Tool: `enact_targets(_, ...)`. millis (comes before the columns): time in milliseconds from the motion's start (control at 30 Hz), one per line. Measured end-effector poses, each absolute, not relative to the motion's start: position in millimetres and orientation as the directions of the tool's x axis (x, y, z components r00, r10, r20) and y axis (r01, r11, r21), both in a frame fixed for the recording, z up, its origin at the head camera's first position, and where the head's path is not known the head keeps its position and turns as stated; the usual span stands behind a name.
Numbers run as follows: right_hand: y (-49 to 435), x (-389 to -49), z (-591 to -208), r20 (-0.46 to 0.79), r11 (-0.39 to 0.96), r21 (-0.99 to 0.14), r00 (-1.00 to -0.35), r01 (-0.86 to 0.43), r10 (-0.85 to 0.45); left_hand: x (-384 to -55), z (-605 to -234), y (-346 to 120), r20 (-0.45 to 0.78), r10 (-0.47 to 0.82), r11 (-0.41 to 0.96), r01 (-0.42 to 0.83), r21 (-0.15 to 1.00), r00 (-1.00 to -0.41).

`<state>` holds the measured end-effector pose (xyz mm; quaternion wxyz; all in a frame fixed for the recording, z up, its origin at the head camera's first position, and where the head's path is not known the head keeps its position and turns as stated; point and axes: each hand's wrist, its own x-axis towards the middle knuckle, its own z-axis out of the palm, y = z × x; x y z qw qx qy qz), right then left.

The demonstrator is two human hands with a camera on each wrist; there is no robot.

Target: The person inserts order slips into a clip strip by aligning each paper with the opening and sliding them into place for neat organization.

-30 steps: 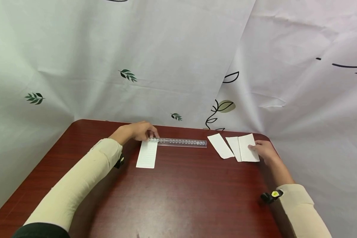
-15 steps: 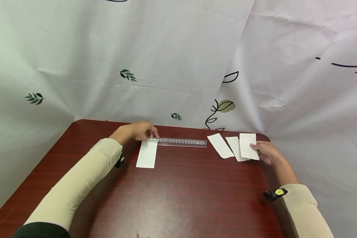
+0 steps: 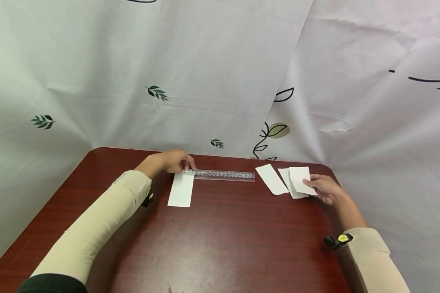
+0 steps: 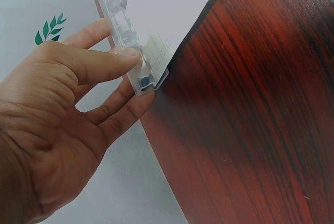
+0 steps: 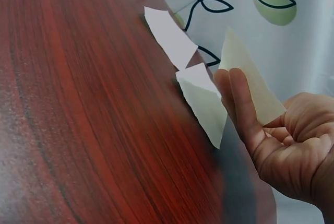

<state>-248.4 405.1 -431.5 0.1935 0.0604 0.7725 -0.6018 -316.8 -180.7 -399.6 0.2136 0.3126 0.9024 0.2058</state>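
Note:
My left hand (image 3: 174, 161) grips the left end of a clear plastic strip (image 3: 223, 175) with a row of round bumps, thumb on top and fingers beneath. A lined paper slip (image 3: 180, 191) hangs from that end, its upper edge tucked in the strip. At the table's right, my right hand (image 3: 324, 187) pinches another lined paper slip (image 3: 300, 179), raised off the table in the right wrist view. Beneath it lies a second slip (image 5: 201, 104), partly covered in the head view. A third slip (image 3: 272, 179) lies tilted to the left of these.
The dark red wooden table (image 3: 220, 240) has rounded far corners. Behind its far edge hangs a white cloth (image 3: 190, 73) printed with leaves. Black wrist cameras sit at both cuffs, such as the right one (image 3: 336, 241).
The right hand has lifted its paper slip off the slip below and turned it, then shifted it slightly left. The left hand, strip and hanging slip have stayed put.

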Motion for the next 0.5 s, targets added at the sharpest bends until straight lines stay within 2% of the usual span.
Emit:
enact_targets(333,388,-244,-432,-0.366,0.432,-0.851,-0.927,0.298,-0.08,-317,-399,-181,-0.258,0.66,0.712,0.48,0.512,-0.705)
enact_targets(500,376,-245,-432,-0.345,0.42,-0.866,-0.932,0.27,-0.111,-316,-399,-183,-0.246,0.67,0.702,0.489,0.518,-0.701)
